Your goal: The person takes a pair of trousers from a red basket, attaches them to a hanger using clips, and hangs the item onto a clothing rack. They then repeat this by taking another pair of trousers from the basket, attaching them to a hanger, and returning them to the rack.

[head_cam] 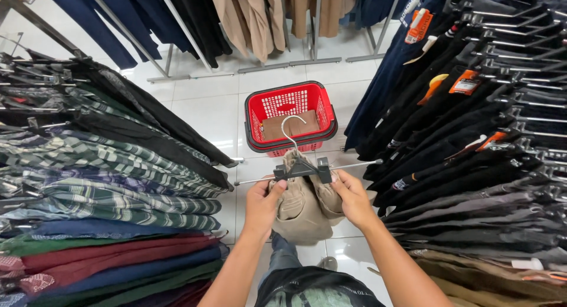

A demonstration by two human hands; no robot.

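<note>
Our left hand (264, 202) is curled shut around the upper left edge of the tan trousers (305, 209), thumb on top, just under the left clip of the hanger (301, 168). Our right hand (353, 197) is likewise closed on the upper right edge of the trousers, its fingertips touching the hanger's right clip. The trousers hang folded from the two black clips and droop between our forearms. The hanger's metal bar sticks out past both hands, and its hook stands upright above the clips.

Just beyond the hanger, on the floor (207, 112), sits a red basket (255, 115) with black rims; something brown lies flat inside it, and the hook overlaps it in our view. The floor is glossy white tile. Left of the hanger, a rack of folded plaid, black, blue, red and green clothes (106, 183) hangs in a dense row. Right of the hanger, dark trousers (460, 141) hang in a packed row, some carrying orange tags, with tan ones nearest us. Beyond the basket, more racks carry navy, black and beige garments (248, 17) on metal frames. Below the hanger, we see our own dark shirt and one leg.
</note>
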